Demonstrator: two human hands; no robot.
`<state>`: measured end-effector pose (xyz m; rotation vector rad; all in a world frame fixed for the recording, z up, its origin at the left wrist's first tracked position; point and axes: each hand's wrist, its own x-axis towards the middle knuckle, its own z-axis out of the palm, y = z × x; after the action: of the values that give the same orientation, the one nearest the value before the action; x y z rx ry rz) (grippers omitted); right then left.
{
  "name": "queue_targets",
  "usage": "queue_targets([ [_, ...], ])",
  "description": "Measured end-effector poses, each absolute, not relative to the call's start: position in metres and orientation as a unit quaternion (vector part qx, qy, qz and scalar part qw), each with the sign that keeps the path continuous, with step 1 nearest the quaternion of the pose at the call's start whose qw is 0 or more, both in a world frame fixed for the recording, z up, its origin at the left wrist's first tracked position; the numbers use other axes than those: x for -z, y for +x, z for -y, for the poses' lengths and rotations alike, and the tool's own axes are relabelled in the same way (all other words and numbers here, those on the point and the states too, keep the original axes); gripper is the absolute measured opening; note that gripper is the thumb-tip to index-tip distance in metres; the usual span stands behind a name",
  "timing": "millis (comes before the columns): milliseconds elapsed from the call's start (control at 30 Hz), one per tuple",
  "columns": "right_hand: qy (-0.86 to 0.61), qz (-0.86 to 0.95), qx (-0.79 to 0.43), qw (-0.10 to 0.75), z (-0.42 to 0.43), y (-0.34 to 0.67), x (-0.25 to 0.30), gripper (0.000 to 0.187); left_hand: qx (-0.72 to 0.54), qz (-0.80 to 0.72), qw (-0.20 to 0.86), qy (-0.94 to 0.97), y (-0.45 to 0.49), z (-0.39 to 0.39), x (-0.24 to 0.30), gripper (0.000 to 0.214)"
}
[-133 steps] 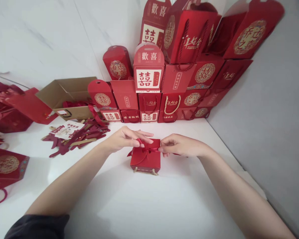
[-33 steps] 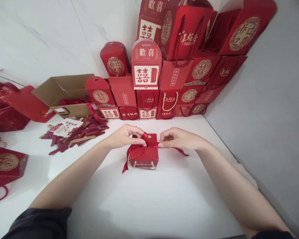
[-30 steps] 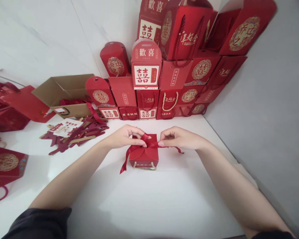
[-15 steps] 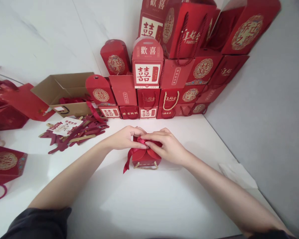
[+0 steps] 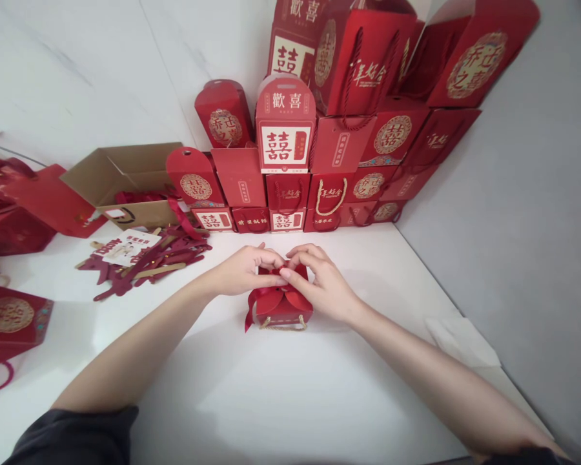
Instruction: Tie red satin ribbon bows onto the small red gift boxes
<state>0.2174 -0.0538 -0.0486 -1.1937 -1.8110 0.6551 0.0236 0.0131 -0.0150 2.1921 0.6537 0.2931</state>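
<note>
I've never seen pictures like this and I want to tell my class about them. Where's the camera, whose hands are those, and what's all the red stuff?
There's no robot here, just a person using two bare hands. The camera is worn on the person's head and looks forward and down, so you see roughly what they see.

The left hand and right hand meet over a small red box on a white table. Their fingertips are at a red ribbon on its top, but the fingers hide exactly how each one grips it.

At the back is a stack of red boxes. On the left lies a pile of dark red pieces, and behind it stands an open cardboard box.
</note>
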Motion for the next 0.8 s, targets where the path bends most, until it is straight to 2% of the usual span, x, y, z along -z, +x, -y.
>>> queue_targets([
  [100,-0.459,0.715,-0.280,0.448,0.054,0.215,0.051,0.013,-0.116,-0.267,0.429,0.855,0.023,-0.011,0.016,0.024],
  [300,-0.433,0.721,-0.287,0.460,0.052,0.219,0.048,0.009,-0.134,-0.301,0.545,0.771,0.022,-0.008,0.016,0.027],
  [433,-0.428,0.708,-0.293,0.479,0.048,0.225,0.048,0.012,-0.121,-0.281,0.586,0.751,0.021,-0.011,0.012,0.025],
  [533,-0.441,0.689,-0.311,0.483,0.046,0.227,0.048,0.015,-0.117,-0.269,0.599,0.746,0.021,-0.013,0.011,0.025],
  [667,-0.471,0.675,-0.349,0.448,0.048,0.223,0.047,0.026,-0.119,-0.266,0.595,0.749,0.022,-0.012,0.012,0.023],
  [800,-0.483,0.685,-0.335,0.430,0.052,0.219,0.046,0.021,-0.114,-0.271,0.583,0.757,0.021,-0.011,0.011,0.023],
])
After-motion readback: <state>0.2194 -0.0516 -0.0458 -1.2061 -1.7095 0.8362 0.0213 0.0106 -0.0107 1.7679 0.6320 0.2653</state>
